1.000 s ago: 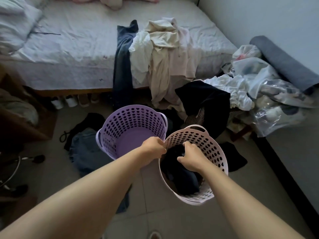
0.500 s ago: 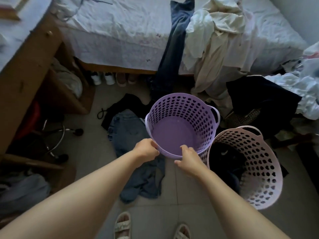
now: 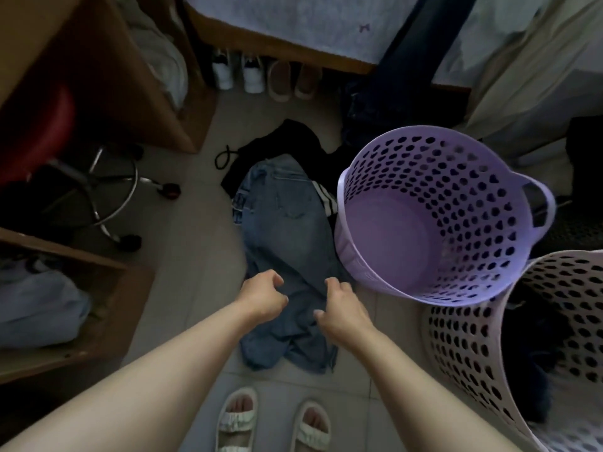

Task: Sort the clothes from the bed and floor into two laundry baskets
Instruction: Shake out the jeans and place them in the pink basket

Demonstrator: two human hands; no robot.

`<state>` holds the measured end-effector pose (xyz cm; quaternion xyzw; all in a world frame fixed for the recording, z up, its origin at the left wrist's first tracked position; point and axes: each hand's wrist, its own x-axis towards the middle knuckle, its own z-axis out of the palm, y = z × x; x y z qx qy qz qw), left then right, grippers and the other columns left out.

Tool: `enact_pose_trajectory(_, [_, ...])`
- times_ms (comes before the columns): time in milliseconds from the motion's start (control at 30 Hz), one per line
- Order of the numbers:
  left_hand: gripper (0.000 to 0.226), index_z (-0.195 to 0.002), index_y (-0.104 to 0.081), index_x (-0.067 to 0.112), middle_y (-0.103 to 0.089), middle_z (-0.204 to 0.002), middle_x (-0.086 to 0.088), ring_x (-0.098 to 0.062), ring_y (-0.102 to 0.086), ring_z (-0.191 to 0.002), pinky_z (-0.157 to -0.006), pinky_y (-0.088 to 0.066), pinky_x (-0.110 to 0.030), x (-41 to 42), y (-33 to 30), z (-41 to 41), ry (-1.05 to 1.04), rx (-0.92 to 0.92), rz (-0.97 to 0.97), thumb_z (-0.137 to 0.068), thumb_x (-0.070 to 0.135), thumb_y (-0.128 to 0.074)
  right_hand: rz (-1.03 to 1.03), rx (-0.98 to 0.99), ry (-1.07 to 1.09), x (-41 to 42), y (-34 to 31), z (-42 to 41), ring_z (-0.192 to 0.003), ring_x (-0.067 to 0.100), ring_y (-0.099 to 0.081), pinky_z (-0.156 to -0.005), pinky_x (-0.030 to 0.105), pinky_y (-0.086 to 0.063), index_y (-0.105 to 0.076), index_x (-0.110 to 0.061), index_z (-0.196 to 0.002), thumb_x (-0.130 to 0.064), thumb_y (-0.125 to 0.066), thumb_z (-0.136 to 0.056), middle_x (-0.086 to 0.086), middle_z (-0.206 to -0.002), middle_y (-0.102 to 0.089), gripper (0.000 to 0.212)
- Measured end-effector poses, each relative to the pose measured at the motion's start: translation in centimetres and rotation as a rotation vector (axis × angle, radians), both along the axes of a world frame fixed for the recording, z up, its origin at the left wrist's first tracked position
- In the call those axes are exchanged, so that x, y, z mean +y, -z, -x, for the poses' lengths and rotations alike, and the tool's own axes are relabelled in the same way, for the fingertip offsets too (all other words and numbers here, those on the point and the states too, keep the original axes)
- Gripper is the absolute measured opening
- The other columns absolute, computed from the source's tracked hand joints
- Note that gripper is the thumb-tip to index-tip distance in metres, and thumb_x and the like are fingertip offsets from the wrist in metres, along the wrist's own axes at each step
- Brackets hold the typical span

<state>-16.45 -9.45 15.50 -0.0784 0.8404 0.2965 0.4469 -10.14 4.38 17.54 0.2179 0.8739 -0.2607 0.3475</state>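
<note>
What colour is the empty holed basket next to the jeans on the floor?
Light purple: the perforated plastic laundry basket, seen best in the head view, beside the faded blue jeans.

The jeans (image 3: 287,243) lie on the floor (image 3: 195,288). Right of the jeans, touching them, stands the empty laundry basket (image 3: 434,220); the second laundry basket (image 3: 470,347), with dark clothes (image 3: 528,363) in it, stands beyond that, nearer the person. Behind the jeans a black garment (image 3: 280,141) lies, partly under them, and farther back shoes (image 3: 264,75) line up under the bed (image 3: 293,21). Left of the jeans stands a stool (image 3: 94,187). Both hands hang over the near end of the jeans, left hand (image 3: 264,296) beside right hand (image 3: 341,306).
</note>
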Motion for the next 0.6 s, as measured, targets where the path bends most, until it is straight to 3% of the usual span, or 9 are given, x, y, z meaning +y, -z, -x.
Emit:
enact_pose_trajectory(233, [0.046,-0.132,-0.046,0.016,-0.055,-0.129,-0.008,-0.026,-0.054,-0.117,-0.097,-0.046,-0.031,-0.3,12.4,2.5,-0.023,0.061,0.061,-0.088,0.021,-0.059,-0.019,0.046,-0.063,-0.6,13.0,3.0,-0.128,0.031,-0.04,-0.099,0.038,-0.039,-0.024,-0.012,-0.142,-0.023,-0.053,-0.093,0.013,-0.141,-0.034,0.058])
enact_pose_trajectory(433, [0.056,-0.136,-0.037,0.016,-0.053,-0.13,-0.011,-0.031,-0.054,-0.117,-0.098,-0.048,-0.039,-1.4,24.1,4.7,-0.078,0.085,0.091,-0.085,0.02,-0.061,-0.052,0.104,-0.097,-0.9,24.7,5.4,-0.131,0.032,-0.035,-0.103,0.041,-0.036,-0.019,-0.011,-0.146,-0.021,-0.052,-0.092,0.015,-0.142,-0.032,0.064])
enact_pose_trajectory(600, [0.085,-0.15,-0.012,0.023,-0.026,-0.148,-0.011,-0.035,-0.044,-0.129,-0.104,-0.042,-0.038,-2.6,31.3,6.3,-0.099,0.159,0.118,-0.084,0.028,-0.065,-0.09,0.184,-0.103,-1.2,32.4,7.7,-0.135,0.031,-0.03,-0.109,0.04,-0.032,-0.014,-0.012,-0.149,-0.021,-0.057,-0.09,0.011,-0.149,-0.028,0.074])
